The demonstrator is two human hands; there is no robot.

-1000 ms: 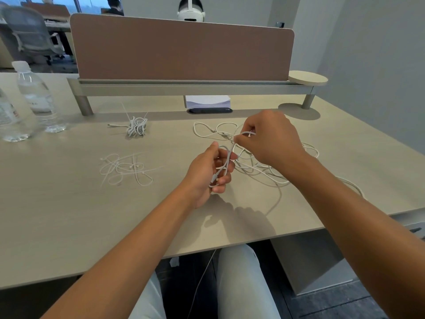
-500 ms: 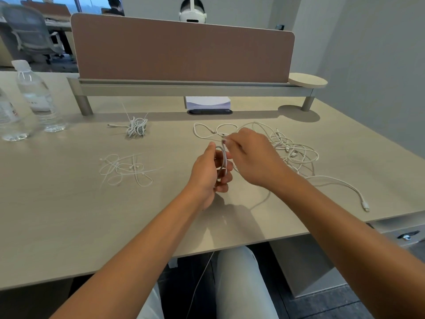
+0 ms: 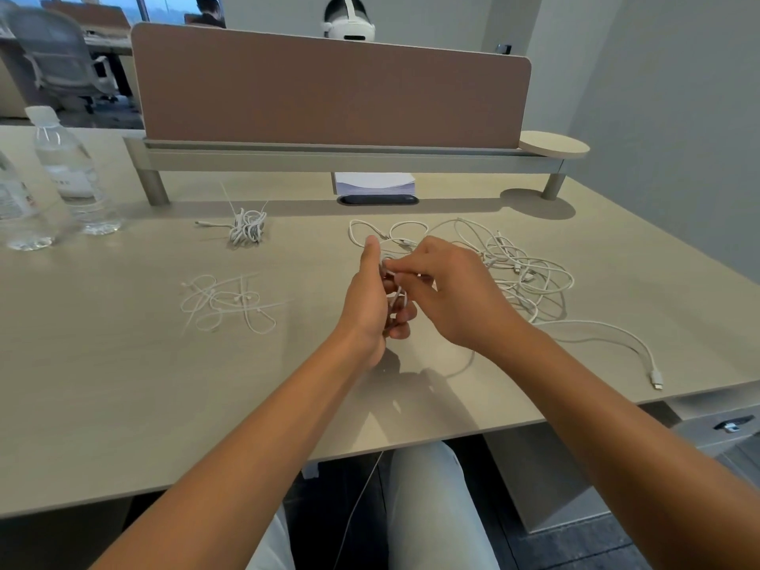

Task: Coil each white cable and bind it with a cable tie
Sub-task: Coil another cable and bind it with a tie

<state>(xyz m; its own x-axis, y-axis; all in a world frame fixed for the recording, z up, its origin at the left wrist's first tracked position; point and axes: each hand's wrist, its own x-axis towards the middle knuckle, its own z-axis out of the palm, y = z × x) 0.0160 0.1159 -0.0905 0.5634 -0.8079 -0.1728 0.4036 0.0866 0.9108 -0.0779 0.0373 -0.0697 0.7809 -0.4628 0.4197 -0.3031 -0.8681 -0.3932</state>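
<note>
The left hand (image 3: 370, 300) is gripping a small coil of white cable (image 3: 395, 296) in its curled fingers above the desk (image 3: 123, 384). The right hand (image 3: 450, 292) is pinching what looks like the strand at the coil's top, and the cable's free end (image 3: 656, 380) is lying near the desk's right edge.

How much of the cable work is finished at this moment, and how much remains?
Done: one bound cable bundle lies near the divider. In hand: the left hand grips a small coil of white cable while the right hand pinches the strand at its top; no tie is on it yet. Left: the tangled loose cables on the right, with spare cable ties lying on the desk.
</note>
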